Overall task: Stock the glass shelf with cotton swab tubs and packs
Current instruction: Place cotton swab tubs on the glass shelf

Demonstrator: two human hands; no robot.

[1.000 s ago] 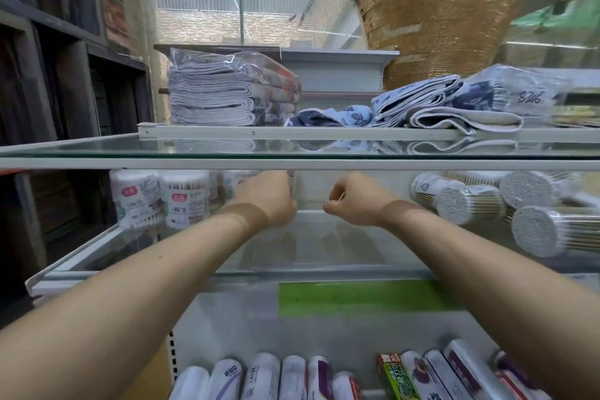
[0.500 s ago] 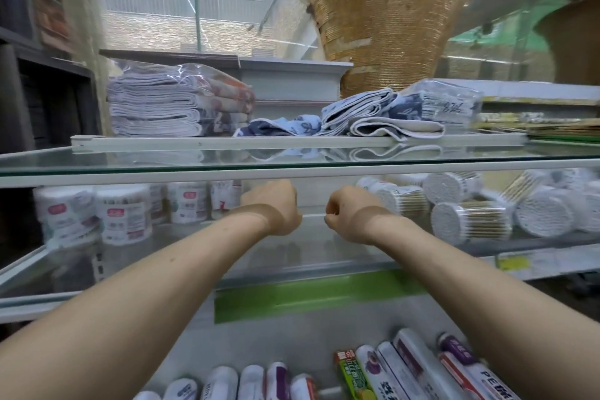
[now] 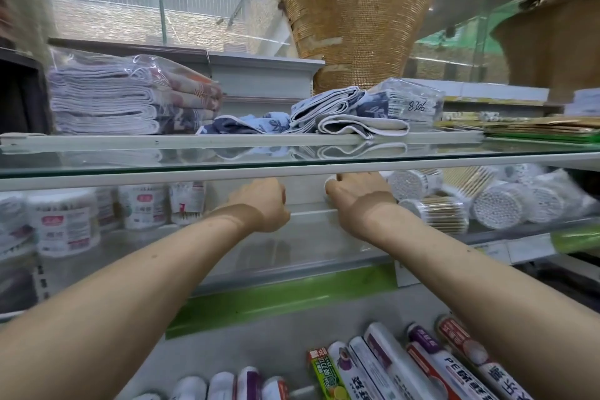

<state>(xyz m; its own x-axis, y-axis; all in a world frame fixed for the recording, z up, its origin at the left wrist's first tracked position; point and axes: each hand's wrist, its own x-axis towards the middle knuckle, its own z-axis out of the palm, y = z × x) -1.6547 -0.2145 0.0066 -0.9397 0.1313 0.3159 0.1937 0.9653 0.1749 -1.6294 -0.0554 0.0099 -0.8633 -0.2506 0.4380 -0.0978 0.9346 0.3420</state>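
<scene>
Both arms are in under the upper glass shelf (image 3: pixel 130 169). Our left hand (image 3: pixel 261 204) and right hand (image 3: pixel 357 198) sit backs-up over the bare middle of the lower glass shelf (image 3: pixel 292 247), a gap between them. Fingers on both curl away from the camera, so we can't tell whether they hold anything. Upright cotton swab tubs (image 3: pixel 63 224) stand on that shelf, left of the left hand. Sideways swab tubs (image 3: pixel 431 214) pile just right of the right hand. Folded towels (image 3: pixel 130 101) up top, boxed rolls (image 3: pixel 389 364) below.

The right hand (image 3: pixel 357 201) has neared the lying swab tubs (image 3: pixel 412 185)
</scene>
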